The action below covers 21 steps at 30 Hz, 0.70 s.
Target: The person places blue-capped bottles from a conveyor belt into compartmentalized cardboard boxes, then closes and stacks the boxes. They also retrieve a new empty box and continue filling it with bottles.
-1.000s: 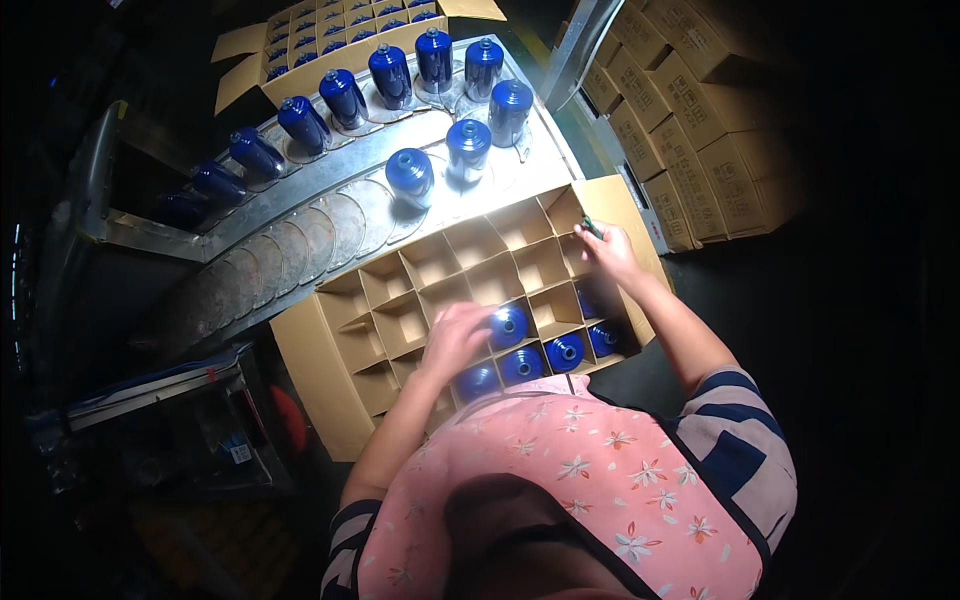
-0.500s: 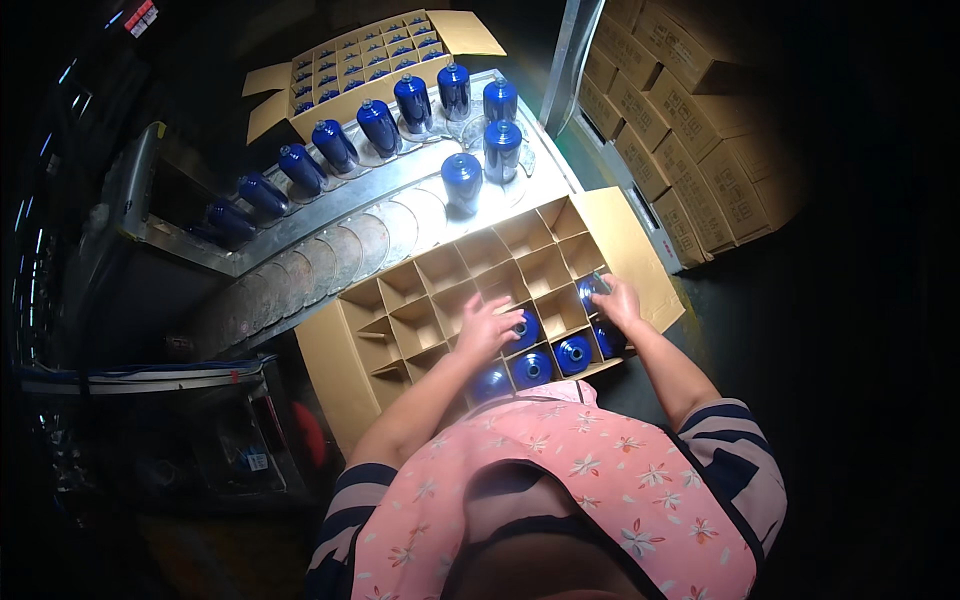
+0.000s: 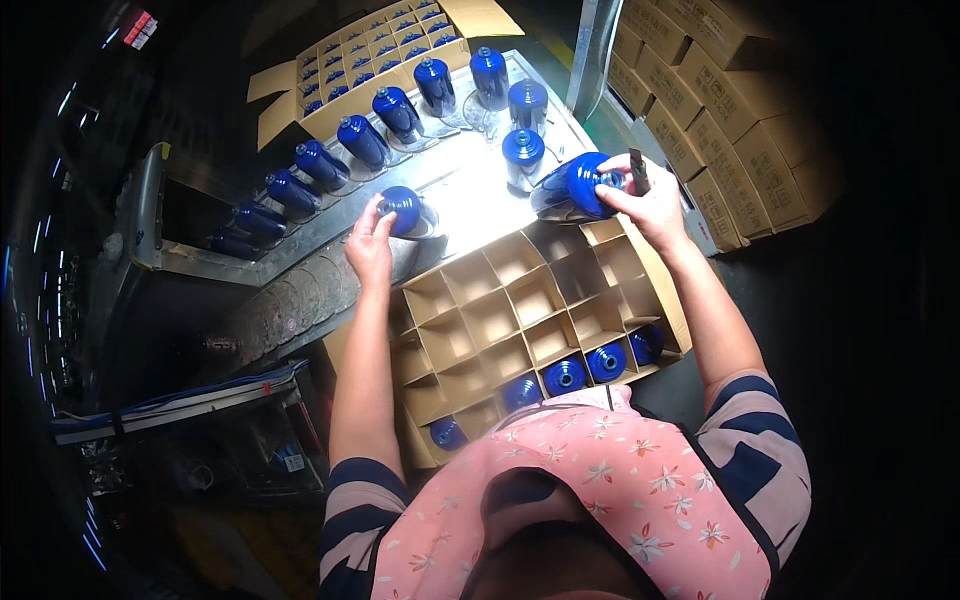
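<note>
My left hand (image 3: pixel 370 248) pinches the neck of a glossy blue bottle (image 3: pixel 404 210), tilted over the lit metal table. To the right, my right hand (image 3: pixel 650 205) is closed round the neck of another blue bottle (image 3: pixel 588 182), also tilted, with its lower end smeared by motion. A slim dark tool (image 3: pixel 638 170), its kind unclear, sticks up from the same right hand. Below both hands is an open cardboard box (image 3: pixel 665 290) with card dividers. Several blue bottles (image 3: pixel 565 377) stand in its near cells, and part of that row is hidden by my apron.
More blue bottles (image 3: pixel 398 113) stand in a curved line along the table's conveyor (image 3: pixel 320 290). Behind them is a second divided carton (image 3: pixel 275 80) holding blue bottles. Stacked brown cartons (image 3: pixel 740 130) rise at the right, beside a metal post (image 3: pixel 595 60).
Both hands have moved from the box up over the table and now hold bottles. Two bottles near my hands in the box are gone, as is the table bottle nearest the box. The view shifted.
</note>
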Tool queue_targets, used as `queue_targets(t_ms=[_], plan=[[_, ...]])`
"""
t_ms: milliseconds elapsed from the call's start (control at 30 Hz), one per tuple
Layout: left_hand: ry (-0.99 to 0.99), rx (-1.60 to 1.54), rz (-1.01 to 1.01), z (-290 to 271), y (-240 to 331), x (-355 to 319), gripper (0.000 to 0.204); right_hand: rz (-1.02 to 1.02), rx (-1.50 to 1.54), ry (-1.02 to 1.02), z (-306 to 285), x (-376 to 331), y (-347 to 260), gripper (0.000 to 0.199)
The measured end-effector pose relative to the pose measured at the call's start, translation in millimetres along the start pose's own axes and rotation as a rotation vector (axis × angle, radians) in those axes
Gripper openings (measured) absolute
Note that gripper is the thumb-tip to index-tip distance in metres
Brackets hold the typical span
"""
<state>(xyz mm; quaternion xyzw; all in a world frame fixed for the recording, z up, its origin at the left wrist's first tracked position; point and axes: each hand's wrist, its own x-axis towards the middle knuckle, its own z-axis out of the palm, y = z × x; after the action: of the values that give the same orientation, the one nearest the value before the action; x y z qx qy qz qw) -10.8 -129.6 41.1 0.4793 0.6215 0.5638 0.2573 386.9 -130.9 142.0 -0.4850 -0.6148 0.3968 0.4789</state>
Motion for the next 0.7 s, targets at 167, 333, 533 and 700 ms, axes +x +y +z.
queue_targets(t_ms=[167,333,533,700], plan=[[0.012,0.321,-0.16,55,-59,54,0.036,-0.004,-0.154,-0.135,71,94,36,0.04],[0.002,0.285,0.076,64,-48,51,0.047,0.073,-0.146,-0.196,134,158,104,0.037],[-0.048,-0.029,-0.195,-7,-16,-74,0.03,0.168,-0.303,-0.178,161,181,156,0.041],[-0.081,0.022,-0.491,-78,-27,-210,0.024,0.073,-0.128,-0.319,109,113,144,0.033]])
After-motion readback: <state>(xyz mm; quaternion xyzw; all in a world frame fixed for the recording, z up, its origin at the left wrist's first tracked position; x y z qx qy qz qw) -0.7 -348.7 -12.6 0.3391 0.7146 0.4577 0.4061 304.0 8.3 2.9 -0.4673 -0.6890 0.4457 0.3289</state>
